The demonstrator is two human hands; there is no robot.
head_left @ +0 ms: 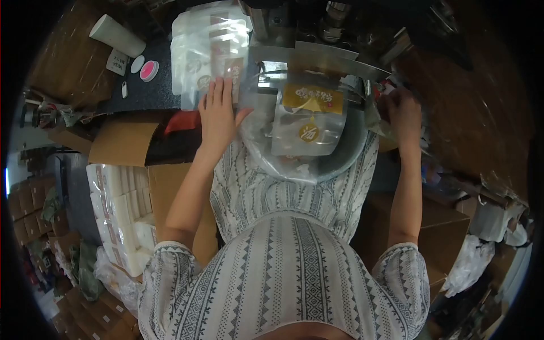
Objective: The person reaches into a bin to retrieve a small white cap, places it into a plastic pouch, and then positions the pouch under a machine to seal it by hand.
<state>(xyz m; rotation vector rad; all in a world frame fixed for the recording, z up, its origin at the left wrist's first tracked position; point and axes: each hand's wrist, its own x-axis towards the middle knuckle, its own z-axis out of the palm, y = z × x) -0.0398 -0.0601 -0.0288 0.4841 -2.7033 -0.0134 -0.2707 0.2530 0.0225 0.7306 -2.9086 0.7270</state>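
My left hand (218, 116) lies flat with its fingers stretched over the lower edge of a stack of clear plastic pouches (190, 62). In front of me, a clear pouch with a gold printed label (310, 118) rests over a round basin (354, 156), with more clear plastic under it. On the right, my right hand (403, 116) has its fingers bent down and together beside a small red and white item (386, 89). What those fingers hold, if anything, is hidden.
Metal machine parts (334, 28) stand behind the basin. A white cup (116, 35) and an open pink pot (149, 71) are at the back left. Cardboard boxes stand at both sides; the left box holds white packs (116, 209). A brown wooden surface (476, 113) lies right.
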